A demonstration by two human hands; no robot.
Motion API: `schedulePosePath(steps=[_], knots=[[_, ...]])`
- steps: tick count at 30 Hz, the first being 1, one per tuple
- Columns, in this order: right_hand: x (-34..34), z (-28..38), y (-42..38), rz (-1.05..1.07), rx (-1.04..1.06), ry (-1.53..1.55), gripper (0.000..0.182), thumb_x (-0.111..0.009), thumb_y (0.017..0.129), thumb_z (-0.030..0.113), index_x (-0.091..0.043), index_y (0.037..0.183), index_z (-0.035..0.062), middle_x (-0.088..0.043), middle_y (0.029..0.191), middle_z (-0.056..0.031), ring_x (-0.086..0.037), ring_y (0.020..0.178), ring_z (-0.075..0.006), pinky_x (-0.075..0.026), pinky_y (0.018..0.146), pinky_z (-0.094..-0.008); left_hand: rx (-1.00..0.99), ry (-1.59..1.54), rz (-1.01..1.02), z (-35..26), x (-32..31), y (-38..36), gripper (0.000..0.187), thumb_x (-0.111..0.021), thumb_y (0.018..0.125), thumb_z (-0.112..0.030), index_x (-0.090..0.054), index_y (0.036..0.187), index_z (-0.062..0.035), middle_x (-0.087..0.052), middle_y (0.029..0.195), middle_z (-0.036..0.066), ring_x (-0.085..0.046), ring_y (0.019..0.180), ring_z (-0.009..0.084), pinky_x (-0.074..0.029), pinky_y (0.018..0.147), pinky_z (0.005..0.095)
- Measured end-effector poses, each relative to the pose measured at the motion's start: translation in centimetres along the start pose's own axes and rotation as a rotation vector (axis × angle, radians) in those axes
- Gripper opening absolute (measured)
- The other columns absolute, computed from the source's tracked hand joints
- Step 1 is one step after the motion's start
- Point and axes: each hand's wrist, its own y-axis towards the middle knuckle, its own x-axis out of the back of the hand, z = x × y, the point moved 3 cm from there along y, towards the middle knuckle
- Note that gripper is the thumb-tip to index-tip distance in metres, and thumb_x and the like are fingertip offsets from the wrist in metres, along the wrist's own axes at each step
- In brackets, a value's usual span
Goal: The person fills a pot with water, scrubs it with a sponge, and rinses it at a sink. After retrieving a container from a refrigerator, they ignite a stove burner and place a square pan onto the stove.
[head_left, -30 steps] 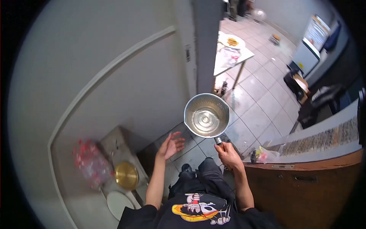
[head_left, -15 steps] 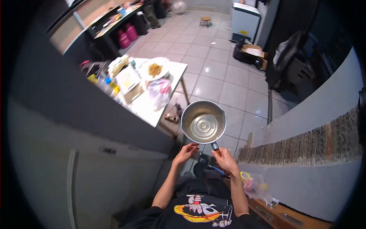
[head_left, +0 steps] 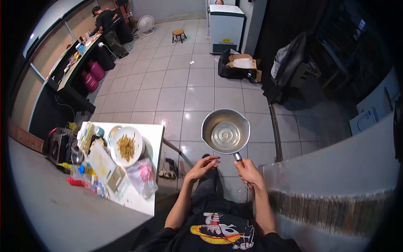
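A metal saucepan with a pouring lip is held out in front of me, its inside facing up. Ring marks show on its shiny bottom. My right hand is wrapped around the pan's handle. Just below the rim on the left is my left hand, its fingers loosely curved, apart and holding nothing. To the left stands a white table with a white plate of brown strips of food on it.
On the table lie a plastic bag, a white cutting board and several bottles. A low stool, a fan and a white freezer stand farther off. A person leans over the far-left counter. A wall edge borders my right.
I have moved forward past the wall on my left, and the table is nearer and lower in view. The saucepan stays in my right hand. A person at the far counter has come into view.
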Motion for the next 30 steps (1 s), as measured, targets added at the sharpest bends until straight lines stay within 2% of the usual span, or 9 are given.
schedulePosePath(steps=[6,11,16,20,22,25,28,30], knots=[[2.4,7.8,12.8,0.016,0.004,-0.056,0.030,-0.050,0.095,0.024,-0.040,0.072,0.0067,-0.039,0.050,0.0035,-0.035,0.035,-0.0038,-0.028,0.029,-0.0227,-0.022,0.061,0.080,-7.1,9.9,10.7,0.045,-0.047,0.096,-0.035,-0.049,0.129,-0.0035,-0.055,0.122,0.012,-0.054,0.109,0.0196,-0.044,0.095,0.0347],[1.8,15.5,24.9,0.089,0.008,-0.082,0.030,-0.050,0.095,0.022,-0.039,0.071,0.0069,-0.038,0.051,0.0029,-0.035,0.036,-0.0037,-0.028,0.030,-0.0230,-0.069,0.026,-0.034,-14.1,18.0,16.0,0.045,-0.046,0.097,-0.035,-0.048,0.129,-0.0037,-0.056,0.121,0.013,-0.054,0.112,0.0215,-0.043,0.095,0.0353],[-1.5,23.4,37.6,0.233,0.060,-0.217,0.029,-0.050,0.095,0.022,-0.040,0.072,0.0068,-0.037,0.050,0.0032,-0.034,0.035,-0.0040,-0.028,0.030,-0.0231,-0.183,-0.031,-0.193,-17.5,28.0,20.1,0.047,-0.044,0.097,-0.037,-0.047,0.130,-0.0032,-0.056,0.120,0.013,-0.055,0.111,0.0216,-0.044,0.095,0.0352],[-6.0,29.5,48.3,0.423,0.098,-0.316,0.030,-0.051,0.094,0.022,-0.041,0.071,0.0063,-0.038,0.049,0.0028,-0.034,0.035,-0.0047,-0.028,0.030,-0.0237,-0.266,-0.111,-0.404,-19.4,37.1,22.7,0.046,-0.044,0.097,-0.035,-0.047,0.129,-0.0020,-0.056,0.120,0.014,-0.055,0.110,0.0220,-0.045,0.094,0.0355],[-8.8,33.2,53.5,0.528,0.143,-0.389,0.030,-0.051,0.094,0.022,-0.041,0.071,0.0062,-0.039,0.049,0.0027,-0.035,0.035,-0.0048,-0.029,0.030,-0.0240,-0.231,-0.195,-0.518,-20.0,41.4,23.3,0.042,-0.044,0.098,-0.031,-0.047,0.128,-0.0014,-0.056,0.119,0.014,-0.056,0.109,0.0215,-0.045,0.094,0.0350],[-15.2,38.7,60.0,0.687,0.175,-0.498,0.030,-0.051,0.095,0.022,-0.040,0.071,0.0065,-0.039,0.049,0.0028,-0.034,0.035,-0.0047,-0.028,0.030,-0.0241,-0.387,-0.270,-0.702,-21.0,46.8,23.0,0.039,-0.045,0.098,-0.026,-0.048,0.128,-0.0012,-0.057,0.118,0.013,-0.056,0.108,0.0206,-0.046,0.093,0.0337],[-22.4,44.1,64.5,0.813,0.116,-0.560,0.030,-0.051,0.094,0.022,-0.040,0.071,0.0068,-0.038,0.049,0.0030,-0.034,0.035,-0.0046,-0.027,0.030,-0.0238,-0.406,-0.344,-0.845,-21.5,51.7,21.4,0.036,-0.045,0.098,-0.023,-0.048,0.127,-0.0008,-0.057,0.117,0.011,-0.057,0.108,0.0194,-0.046,0.093,0.0327],[-27.8,46.5,67.7,0.919,0.147,-0.600,0.030,-0.051,0.095,0.022,-0.040,0.071,0.0071,-0.039,0.050,0.0032,-0.033,0.035,-0.0044,-0.027,0.029,-0.0236,-0.400,-0.386,-0.954,-23.2,54.9,19.7,0.037,-0.044,0.098,-0.024,-0.048,0.127,-0.0011,-0.058,0.116,0.010,-0.057,0.107,0.0186,-0.046,0.093,0.0318]])
